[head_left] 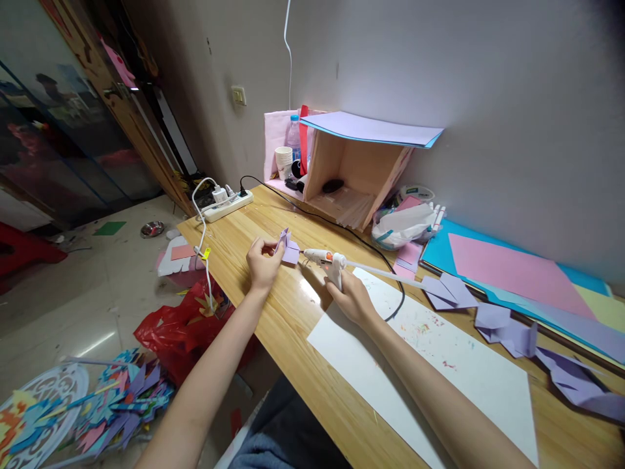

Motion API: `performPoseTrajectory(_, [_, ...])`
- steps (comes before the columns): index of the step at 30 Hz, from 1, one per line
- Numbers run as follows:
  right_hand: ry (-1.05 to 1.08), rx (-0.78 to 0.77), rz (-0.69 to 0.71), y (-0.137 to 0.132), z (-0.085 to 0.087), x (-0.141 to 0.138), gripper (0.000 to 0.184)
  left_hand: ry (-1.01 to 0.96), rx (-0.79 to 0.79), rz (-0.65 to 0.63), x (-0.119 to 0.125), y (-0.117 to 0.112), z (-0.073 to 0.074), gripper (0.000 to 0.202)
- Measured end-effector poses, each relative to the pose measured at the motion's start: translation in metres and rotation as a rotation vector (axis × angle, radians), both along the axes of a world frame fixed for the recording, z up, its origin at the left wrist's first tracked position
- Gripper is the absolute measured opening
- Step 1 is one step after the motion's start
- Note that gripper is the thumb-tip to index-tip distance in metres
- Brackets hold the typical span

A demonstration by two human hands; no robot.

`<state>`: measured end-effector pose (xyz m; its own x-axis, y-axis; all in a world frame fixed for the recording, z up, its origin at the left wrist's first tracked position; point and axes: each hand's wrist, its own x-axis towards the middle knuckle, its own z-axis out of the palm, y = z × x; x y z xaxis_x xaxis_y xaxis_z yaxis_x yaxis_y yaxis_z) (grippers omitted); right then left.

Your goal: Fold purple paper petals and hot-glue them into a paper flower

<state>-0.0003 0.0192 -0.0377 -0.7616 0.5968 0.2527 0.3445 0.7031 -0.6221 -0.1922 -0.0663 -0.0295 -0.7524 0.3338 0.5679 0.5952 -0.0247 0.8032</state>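
My left hand point(262, 262) is closed in a pinch on a small folded purple paper piece point(288, 248), holding it just above the wooden table point(273, 215). My right hand point(347, 294) grips a white hot glue gun point(326, 261) by its handle. The gun's nozzle points left and nearly touches the paper piece. A glue stick pokes out of the back of the gun toward the right, and its black cord point(342, 229) runs back across the table to a white power strip point(227, 204).
A white sheet point(463, 371) lies under my right forearm. Folded purple paper shapes point(508, 326) and coloured sheets point(517, 267) cover the right side. An open wooden box point(351, 176), paper cups and a plastic bag stand by the wall. A red bag and paper crafts lie on the floor, left.
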Motion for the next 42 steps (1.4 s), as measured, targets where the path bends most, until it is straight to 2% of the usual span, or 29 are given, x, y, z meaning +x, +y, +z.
performPoseTrajectory(22, [0.042, -0.004, -0.003, 0.0004, -0.0018, -0.0004, 0.019, -0.006, 0.009, -0.011, -0.0004, 0.0004, -0.0003, 0.015])
performPoseTrajectory(42, [-0.005, -0.023, 0.022, -0.0009, 0.0015, 0.0000, 0.023, -0.009, -0.014, 0.007, -0.0005, -0.0009, 0.0013, 0.015])
